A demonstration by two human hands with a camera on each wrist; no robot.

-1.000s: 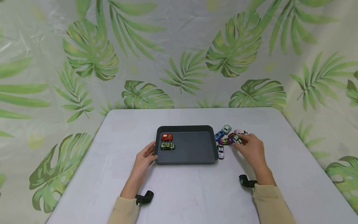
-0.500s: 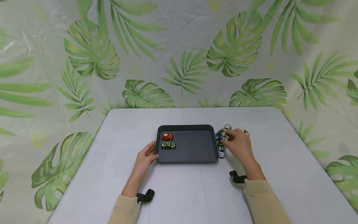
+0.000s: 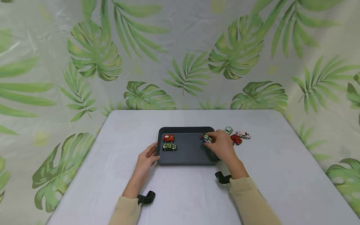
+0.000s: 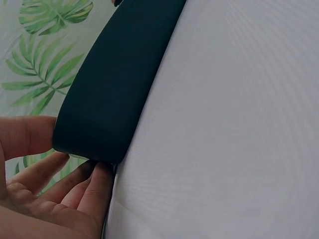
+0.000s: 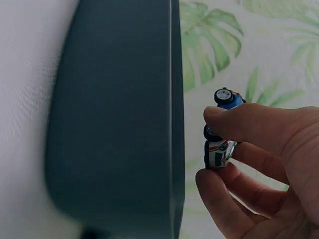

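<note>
In the head view my left hand pinches the left edge of the dark grey tray. Its thumb lies at the rim and its fingers sit against the outer side, as the left wrist view shows close up. My right hand pinches a small toy car with white, green and blue on it, held over the right part of the tray. In the right wrist view this toy car is partly covered by the thumb. A red toy car and a camouflage-green toy car stand inside the tray at the left.
Right of the tray, several toy cars lie on the white table: a pale green car, a red and black car and a white and pink car. My right hand hides part of this group. A leaf-patterned sheet hangs behind.
My right hand has moved left with the toy car, from the group of cars to over the tray. The left hand has stayed at the tray's left edge.
</note>
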